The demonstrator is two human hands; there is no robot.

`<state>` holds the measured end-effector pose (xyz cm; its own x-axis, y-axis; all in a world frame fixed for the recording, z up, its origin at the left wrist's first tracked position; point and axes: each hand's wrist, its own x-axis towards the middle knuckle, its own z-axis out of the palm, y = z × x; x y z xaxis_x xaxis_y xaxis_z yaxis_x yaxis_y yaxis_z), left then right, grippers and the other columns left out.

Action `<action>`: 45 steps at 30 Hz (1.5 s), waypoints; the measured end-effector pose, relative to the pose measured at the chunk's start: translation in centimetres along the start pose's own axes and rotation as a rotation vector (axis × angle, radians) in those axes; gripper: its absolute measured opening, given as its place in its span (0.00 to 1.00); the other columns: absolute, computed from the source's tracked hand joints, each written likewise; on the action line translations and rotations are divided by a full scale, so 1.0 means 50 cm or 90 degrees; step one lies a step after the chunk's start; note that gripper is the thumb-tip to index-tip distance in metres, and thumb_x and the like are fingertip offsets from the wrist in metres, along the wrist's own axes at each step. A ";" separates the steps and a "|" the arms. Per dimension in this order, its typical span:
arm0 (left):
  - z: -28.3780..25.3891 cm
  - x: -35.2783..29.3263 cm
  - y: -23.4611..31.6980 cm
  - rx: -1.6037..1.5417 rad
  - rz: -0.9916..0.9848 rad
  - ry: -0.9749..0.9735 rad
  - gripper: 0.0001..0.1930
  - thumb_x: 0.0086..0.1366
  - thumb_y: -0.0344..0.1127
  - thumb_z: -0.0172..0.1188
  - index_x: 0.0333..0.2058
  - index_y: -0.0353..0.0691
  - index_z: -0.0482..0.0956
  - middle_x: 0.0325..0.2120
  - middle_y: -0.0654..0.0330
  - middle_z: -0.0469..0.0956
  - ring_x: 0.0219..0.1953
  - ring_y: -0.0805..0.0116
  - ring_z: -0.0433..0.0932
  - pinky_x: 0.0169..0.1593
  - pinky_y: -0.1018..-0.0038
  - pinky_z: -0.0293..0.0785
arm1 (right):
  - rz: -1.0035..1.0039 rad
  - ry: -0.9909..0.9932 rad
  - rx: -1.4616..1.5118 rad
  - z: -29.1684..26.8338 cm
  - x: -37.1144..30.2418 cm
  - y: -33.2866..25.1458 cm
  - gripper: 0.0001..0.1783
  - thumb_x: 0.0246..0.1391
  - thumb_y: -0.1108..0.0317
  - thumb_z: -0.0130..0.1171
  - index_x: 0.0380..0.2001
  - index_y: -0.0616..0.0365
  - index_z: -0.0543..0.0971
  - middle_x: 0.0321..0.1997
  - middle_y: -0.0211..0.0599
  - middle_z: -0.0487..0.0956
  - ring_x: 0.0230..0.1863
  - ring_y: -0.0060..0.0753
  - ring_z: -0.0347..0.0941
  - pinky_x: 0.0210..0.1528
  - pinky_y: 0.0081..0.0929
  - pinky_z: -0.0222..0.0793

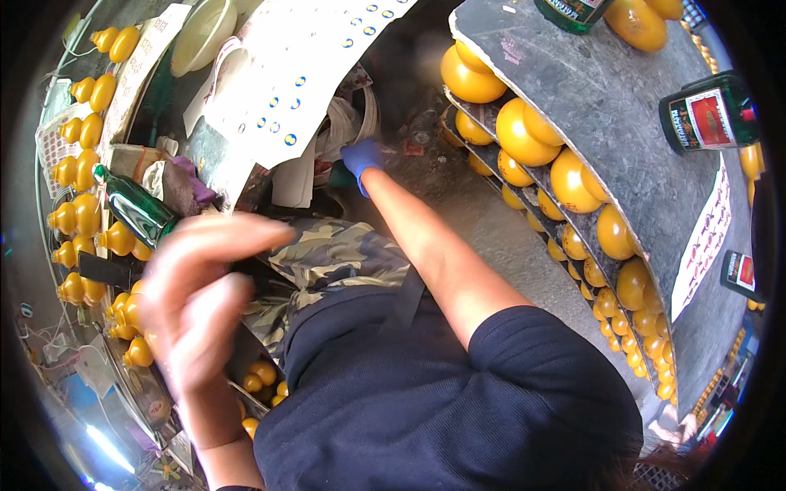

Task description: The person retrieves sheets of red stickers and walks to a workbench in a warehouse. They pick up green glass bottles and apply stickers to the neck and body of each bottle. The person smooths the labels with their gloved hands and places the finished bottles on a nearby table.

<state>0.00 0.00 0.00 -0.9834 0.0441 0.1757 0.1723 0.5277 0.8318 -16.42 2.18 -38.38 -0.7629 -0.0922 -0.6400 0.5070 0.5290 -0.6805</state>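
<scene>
My left hand [201,295], bare and smeared by motion, is raised at the left, its thumb apart from its bent fingers and nothing visible between them. Just beyond it a dark green glass bottle [141,209] lies tilted. My right arm stretches forward and down, and my right hand [363,162] wears a blue glove. It is beside a bundle in clear plastic [340,127] and some white sheets [293,182]; its fingers are too hidden to read. A large white sheet with blue and yellow round stickers [270,82] spreads just left of that hand.
Yellow gourd-shaped bottles [86,169] line the left side. At the right, a tiered grey rack [565,90] carries more yellow gourd-shaped bottles [524,135], a green labelled bottle [704,114] and a printed sheet [702,237]. A pale bowl [203,37] leans at the upper left.
</scene>
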 end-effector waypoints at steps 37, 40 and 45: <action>0.301 -0.007 -0.533 0.309 -0.352 -0.176 0.38 0.57 0.59 0.57 0.59 0.39 0.61 0.51 0.41 0.66 0.55 0.45 0.65 0.57 0.59 0.62 | -0.216 -0.038 0.197 -0.113 -0.041 0.244 0.33 0.42 0.62 0.63 0.54 0.56 0.67 0.46 0.52 0.77 0.50 0.48 0.73 0.51 0.36 0.68; 0.305 0.023 -0.537 0.168 -0.327 -0.138 0.27 0.61 0.55 0.52 0.48 0.37 0.74 0.45 0.39 0.72 0.53 0.46 0.67 0.56 0.63 0.62 | -0.208 -0.044 0.189 -0.117 -0.041 0.256 0.34 0.42 0.64 0.62 0.55 0.56 0.66 0.46 0.50 0.77 0.50 0.47 0.74 0.51 0.36 0.68; 0.291 0.032 -0.575 0.216 -0.425 -0.004 0.26 0.62 0.54 0.50 0.47 0.37 0.75 0.45 0.40 0.73 0.48 0.45 0.72 0.51 0.62 0.66 | -0.202 -0.052 0.173 -0.126 -0.042 0.255 0.33 0.42 0.66 0.61 0.54 0.60 0.67 0.47 0.50 0.77 0.49 0.44 0.74 0.51 0.32 0.68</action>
<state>-7.32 -2.76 -31.27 -0.8730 -0.3737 -0.3134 -0.4877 0.6761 0.5523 -10.88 14.41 -43.45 -0.8694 -0.2872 -0.4021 0.3476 0.2229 -0.9108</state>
